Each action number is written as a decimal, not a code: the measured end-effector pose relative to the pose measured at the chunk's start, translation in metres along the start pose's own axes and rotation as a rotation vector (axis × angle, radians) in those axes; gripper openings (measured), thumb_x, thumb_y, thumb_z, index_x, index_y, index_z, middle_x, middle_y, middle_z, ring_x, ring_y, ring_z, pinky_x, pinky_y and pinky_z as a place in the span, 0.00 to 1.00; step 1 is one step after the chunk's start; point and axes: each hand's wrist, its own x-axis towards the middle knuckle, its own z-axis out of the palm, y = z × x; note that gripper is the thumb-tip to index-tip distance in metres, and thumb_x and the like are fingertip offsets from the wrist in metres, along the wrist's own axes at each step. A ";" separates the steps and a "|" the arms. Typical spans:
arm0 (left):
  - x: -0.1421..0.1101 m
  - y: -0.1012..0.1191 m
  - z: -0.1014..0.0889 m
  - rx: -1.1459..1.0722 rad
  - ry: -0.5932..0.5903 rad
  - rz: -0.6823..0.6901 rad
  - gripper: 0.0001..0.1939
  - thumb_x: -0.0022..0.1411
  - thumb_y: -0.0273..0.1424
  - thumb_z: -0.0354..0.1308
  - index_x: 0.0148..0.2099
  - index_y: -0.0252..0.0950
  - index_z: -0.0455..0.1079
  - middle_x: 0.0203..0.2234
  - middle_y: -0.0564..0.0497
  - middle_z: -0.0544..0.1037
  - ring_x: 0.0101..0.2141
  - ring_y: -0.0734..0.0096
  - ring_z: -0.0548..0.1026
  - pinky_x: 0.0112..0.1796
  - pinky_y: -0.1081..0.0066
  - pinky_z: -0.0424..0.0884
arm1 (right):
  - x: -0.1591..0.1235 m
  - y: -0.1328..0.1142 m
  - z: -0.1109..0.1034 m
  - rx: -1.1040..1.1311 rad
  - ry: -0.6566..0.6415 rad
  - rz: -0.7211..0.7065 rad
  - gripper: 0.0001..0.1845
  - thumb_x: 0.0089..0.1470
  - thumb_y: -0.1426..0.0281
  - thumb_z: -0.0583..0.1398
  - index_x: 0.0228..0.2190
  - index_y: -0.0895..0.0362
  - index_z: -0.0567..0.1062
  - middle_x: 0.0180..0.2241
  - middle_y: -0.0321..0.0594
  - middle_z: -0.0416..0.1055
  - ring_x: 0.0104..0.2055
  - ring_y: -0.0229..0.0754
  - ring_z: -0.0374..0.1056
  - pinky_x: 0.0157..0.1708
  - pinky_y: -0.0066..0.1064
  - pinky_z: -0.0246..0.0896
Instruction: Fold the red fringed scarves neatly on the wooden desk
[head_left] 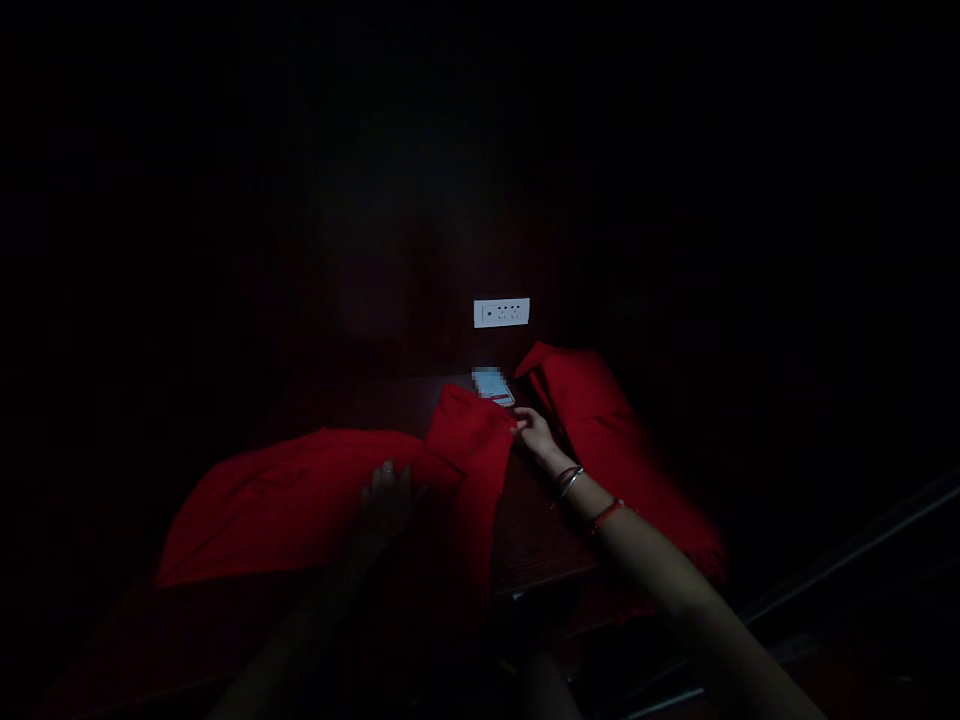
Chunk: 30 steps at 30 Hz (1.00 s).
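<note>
A red cloth (300, 490) is spread over a dark table, one part folded up near the middle and one part reaching down to the front edge. My right hand (534, 432) pinches the right edge of that folded part between thumb and fingers. On the cloth's shaded middle my left hand (388, 500) lies flat with its fingers spread. Bracelets circle my right wrist and forearm. To the right of my right arm lies a second red cloth (600, 410), bunched, with what looks like a fringed lower end.
Just behind the folded cloth lies a lit phone (493, 385), its screen partly blurred. A white socket plate (502, 313) is on the dark wall above it. The table (544, 545) has its front edge below my right hand. Most surroundings are too dark to make out.
</note>
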 end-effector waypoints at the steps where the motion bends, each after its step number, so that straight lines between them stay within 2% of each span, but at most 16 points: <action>1: -0.001 0.003 0.003 0.031 0.014 0.012 0.25 0.57 0.40 0.43 0.52 0.30 0.58 0.52 0.35 0.57 0.50 0.51 0.57 0.42 0.56 0.59 | 0.005 -0.003 -0.001 0.051 0.003 0.012 0.24 0.40 0.79 0.50 0.43 0.56 0.58 0.25 0.31 0.65 0.27 0.32 0.64 0.31 0.27 0.62; 5: -0.012 0.011 0.011 0.071 0.069 -0.002 0.26 0.59 0.38 0.39 0.57 0.29 0.51 0.53 0.35 0.54 0.52 0.51 0.54 0.44 0.56 0.57 | 0.016 -0.007 -0.008 0.164 -0.060 0.092 0.26 0.40 0.80 0.48 0.44 0.54 0.55 0.27 0.32 0.66 0.29 0.31 0.65 0.31 0.28 0.63; 8: -0.018 0.012 0.011 0.077 0.121 -0.012 0.26 0.59 0.38 0.41 0.58 0.35 0.48 0.55 0.37 0.51 0.53 0.49 0.52 0.44 0.55 0.57 | 0.018 -0.001 -0.013 0.030 -0.059 0.104 0.27 0.40 0.81 0.48 0.45 0.56 0.55 0.29 0.36 0.67 0.32 0.35 0.65 0.34 0.33 0.63; 10: -0.018 0.007 0.008 0.058 0.111 0.001 0.27 0.58 0.40 0.42 0.58 0.37 0.48 0.55 0.39 0.50 0.53 0.48 0.50 0.44 0.54 0.56 | 0.017 0.000 -0.015 -0.021 -0.023 0.082 0.28 0.39 0.81 0.49 0.46 0.58 0.56 0.34 0.40 0.66 0.38 0.39 0.63 0.41 0.37 0.59; 13: -0.013 -0.005 0.004 0.033 0.100 -0.045 0.29 0.56 0.45 0.42 0.58 0.38 0.49 0.55 0.39 0.51 0.53 0.46 0.50 0.42 0.54 0.58 | 0.004 -0.005 -0.013 -0.193 0.083 -0.034 0.30 0.40 0.80 0.51 0.48 0.61 0.56 0.45 0.47 0.59 0.49 0.43 0.54 0.50 0.37 0.47; 15: -0.006 -0.017 0.002 0.038 0.124 -0.093 0.29 0.57 0.45 0.39 0.58 0.37 0.48 0.56 0.39 0.49 0.53 0.45 0.49 0.41 0.53 0.59 | -0.018 -0.008 -0.006 -0.410 0.089 -0.200 0.28 0.44 0.76 0.51 0.50 0.62 0.55 0.49 0.50 0.54 0.52 0.44 0.49 0.52 0.37 0.43; 16: -0.002 -0.023 0.001 0.038 0.114 -0.105 0.29 0.58 0.45 0.37 0.58 0.38 0.48 0.56 0.39 0.48 0.53 0.44 0.48 0.42 0.51 0.58 | -0.031 -0.009 -0.001 -0.529 0.038 -0.294 0.27 0.46 0.73 0.50 0.51 0.61 0.54 0.50 0.50 0.53 0.53 0.45 0.48 0.51 0.38 0.44; 18: 0.006 -0.035 0.001 0.020 0.030 -0.101 0.29 0.58 0.45 0.35 0.59 0.39 0.46 0.57 0.40 0.46 0.54 0.44 0.46 0.43 0.48 0.56 | -0.059 -0.008 0.010 -0.724 -0.176 -0.433 0.29 0.48 0.64 0.51 0.52 0.57 0.53 0.53 0.48 0.48 0.56 0.49 0.42 0.50 0.43 0.44; 20: 0.014 -0.046 0.003 -0.011 -0.083 -0.090 0.30 0.57 0.47 0.35 0.59 0.41 0.43 0.57 0.43 0.45 0.54 0.43 0.44 0.44 0.46 0.52 | -0.080 -0.007 0.016 -0.883 -0.344 -0.467 0.31 0.48 0.58 0.50 0.53 0.54 0.52 0.57 0.46 0.41 0.58 0.55 0.31 0.49 0.49 0.41; 23: 0.024 -0.059 0.007 -0.053 -0.173 -0.078 0.34 0.53 0.51 0.37 0.59 0.45 0.39 0.58 0.46 0.40 0.55 0.42 0.39 0.46 0.45 0.47 | -0.089 -0.009 0.014 -1.004 -0.491 -0.405 0.29 0.52 0.58 0.46 0.54 0.53 0.51 0.58 0.45 0.33 0.57 0.58 0.22 0.49 0.52 0.37; 27: 0.029 -0.065 0.008 -0.085 -0.218 -0.079 0.37 0.50 0.54 0.39 0.59 0.46 0.38 0.58 0.48 0.37 0.55 0.42 0.37 0.47 0.45 0.45 | -0.079 -0.022 0.002 -1.045 -0.699 -0.239 0.30 0.52 0.60 0.48 0.55 0.47 0.45 0.59 0.41 0.27 0.57 0.59 0.20 0.47 0.56 0.37; 29: 0.026 -0.063 0.008 -0.080 -0.168 -0.082 0.36 0.51 0.53 0.38 0.59 0.45 0.39 0.58 0.47 0.37 0.55 0.44 0.37 0.48 0.47 0.44 | -0.082 -0.028 0.000 -1.055 -0.684 -0.216 0.31 0.51 0.64 0.50 0.55 0.46 0.45 0.59 0.40 0.25 0.57 0.60 0.21 0.47 0.55 0.39; 30: 0.022 -0.061 0.009 -0.073 -0.115 -0.089 0.36 0.52 0.53 0.37 0.59 0.43 0.39 0.58 0.46 0.37 0.55 0.45 0.38 0.48 0.47 0.45 | -0.088 -0.030 0.000 -1.050 -0.613 -0.228 0.31 0.51 0.65 0.50 0.55 0.47 0.45 0.59 0.41 0.27 0.57 0.59 0.24 0.47 0.53 0.41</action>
